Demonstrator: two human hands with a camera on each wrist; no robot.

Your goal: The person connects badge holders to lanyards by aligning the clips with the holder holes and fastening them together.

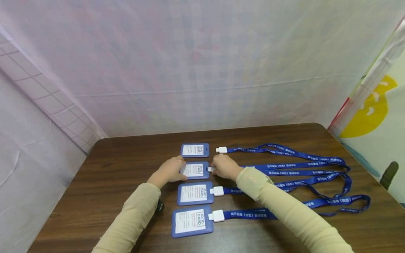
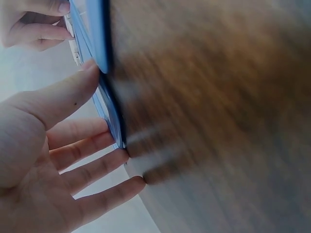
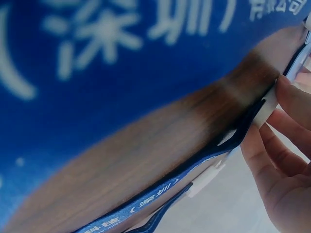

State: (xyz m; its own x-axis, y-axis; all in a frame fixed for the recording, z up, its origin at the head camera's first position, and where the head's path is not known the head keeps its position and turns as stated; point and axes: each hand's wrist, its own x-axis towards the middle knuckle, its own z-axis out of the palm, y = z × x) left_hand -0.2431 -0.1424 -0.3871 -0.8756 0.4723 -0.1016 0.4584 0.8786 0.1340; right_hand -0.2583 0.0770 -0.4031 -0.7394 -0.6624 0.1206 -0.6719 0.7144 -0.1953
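Several blue badge holders with white ID/IC cards lie in a column. My left hand (image 1: 171, 170) holds the second badge holder from the back (image 1: 195, 170) by its left end, thumb at the near edge and fingers at the far edge. In the left wrist view its fingers (image 2: 90, 172) are fairly straight. At the slotted end, my right hand (image 1: 226, 166) pinches the white clip (image 3: 265, 109) of a blue lanyard (image 1: 284, 166), seen in the right wrist view. Whether that clip is fastened to the holder, I cannot tell.
The backmost badge holder (image 1: 194, 150) lies apart from its lanyard's white clip (image 1: 221, 150). Nearer me, the third holder (image 1: 195, 193) and front holder (image 1: 192, 221) have clips at their slots. Blue straps (image 1: 329, 179) spread rightward over the brown table (image 1: 126, 151). White curtains hang behind.
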